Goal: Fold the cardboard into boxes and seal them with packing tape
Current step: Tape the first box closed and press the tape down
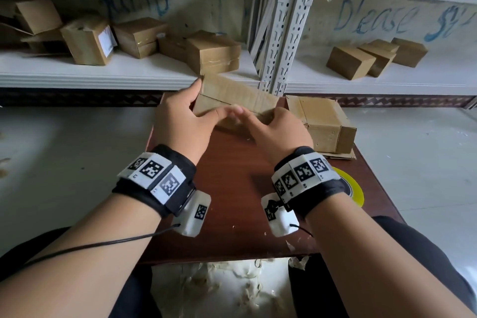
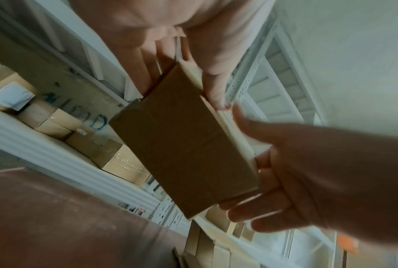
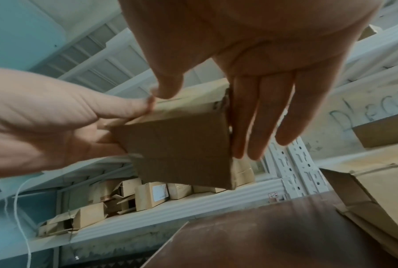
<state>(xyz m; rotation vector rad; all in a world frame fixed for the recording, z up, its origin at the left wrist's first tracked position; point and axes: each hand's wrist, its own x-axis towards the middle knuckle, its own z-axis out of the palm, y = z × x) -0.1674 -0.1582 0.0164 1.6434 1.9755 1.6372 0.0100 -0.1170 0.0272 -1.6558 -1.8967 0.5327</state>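
A small brown cardboard box (image 1: 232, 95) (image 2: 184, 145) (image 3: 179, 145) is held in the air over the far end of the dark wooden table (image 1: 232, 188). My left hand (image 1: 185, 116) (image 2: 186, 87) grips its left end, thumb on the near top edge and fingers behind. My right hand (image 1: 273, 126) (image 3: 257, 87) lies on the right end with straight fingers (image 3: 246, 127) flat against the end face and its thumb on the top edge beside the left thumb. A yellow tape roll (image 1: 355, 188) lies on the table, half hidden behind my right wrist.
A second folded box (image 1: 322, 124) stands on flat cardboard (image 1: 340, 156) at the table's right far corner. White metal shelves (image 1: 129, 77) behind the table hold several boxes (image 1: 211, 51), with an upright post (image 1: 284, 33) between bays. Paper scraps litter the floor (image 1: 232, 284) below.
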